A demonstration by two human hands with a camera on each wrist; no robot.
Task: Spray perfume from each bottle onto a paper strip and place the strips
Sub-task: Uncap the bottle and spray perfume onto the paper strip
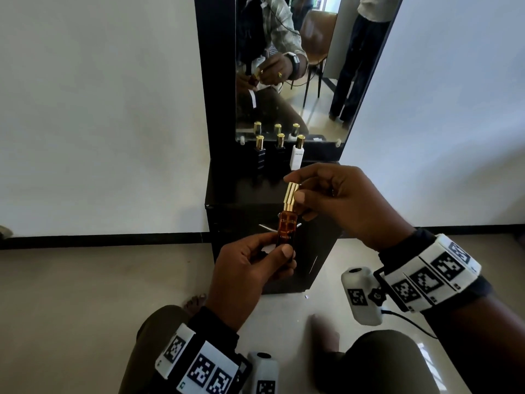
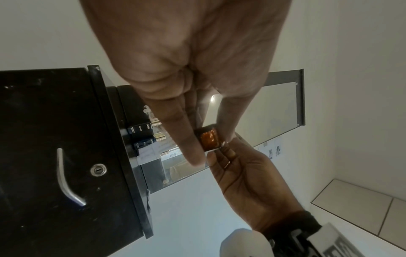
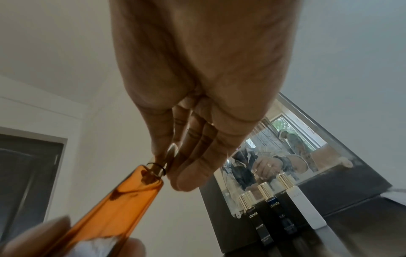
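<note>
Low in the middle of the frame, the left hand grips an orange bottle, upright in the air. Just above, the right hand pinches its gold cap. Behind them, three bottles stand near the black table's back edge, under the mirror.

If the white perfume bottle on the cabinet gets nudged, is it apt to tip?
Probably yes: the white perfume bottle stands tall and slim on a narrow base. Its gold cap puts weight high. Two black bottles beside it could topple too.
</note>
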